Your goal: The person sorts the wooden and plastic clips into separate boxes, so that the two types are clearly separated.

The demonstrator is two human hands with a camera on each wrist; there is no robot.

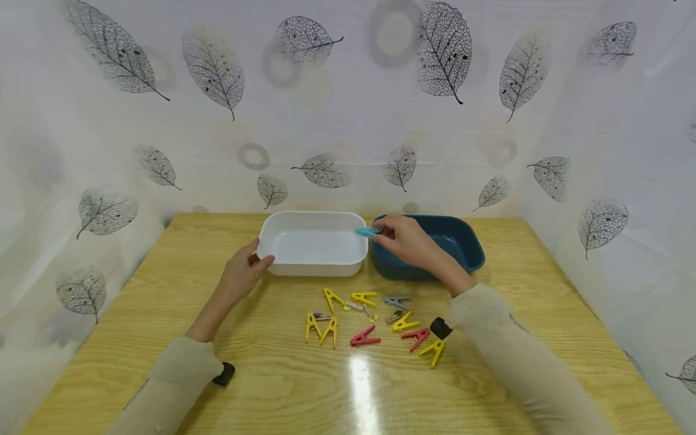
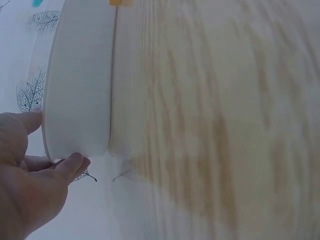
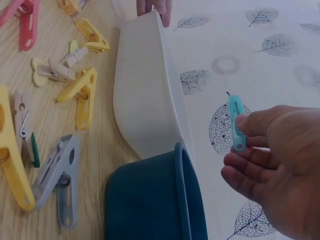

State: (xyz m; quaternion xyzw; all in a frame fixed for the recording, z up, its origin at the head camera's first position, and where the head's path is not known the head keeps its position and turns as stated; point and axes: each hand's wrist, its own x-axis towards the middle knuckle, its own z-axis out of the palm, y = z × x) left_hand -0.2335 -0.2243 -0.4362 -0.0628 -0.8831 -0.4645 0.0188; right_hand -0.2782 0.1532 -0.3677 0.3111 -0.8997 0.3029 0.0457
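Note:
In the head view my left hand [image 1: 243,273] holds the left end of a white plastic tub [image 1: 310,270], with thumb and fingertips at its rim. The left wrist view shows those fingers on the tub's end wall [image 2: 77,90]. My right hand [image 1: 409,243] pinches a teal clothespin [image 1: 367,231] between thumb and fingers. That clothespin hangs over the white tub's right rim, beside a dark blue tub [image 1: 473,241]. The right wrist view shows the clothespin [image 3: 236,125] upright and apart from both tubs.
In front of the tubs lie several yellow clothespins [image 1: 331,298], red clothespins [image 1: 365,337], a grey clothespin [image 1: 397,301] and small wooden clips [image 1: 354,307]. A leaf-print curtain [image 1: 348,121] borders the wooden table [image 1: 261,386] at the back and sides.

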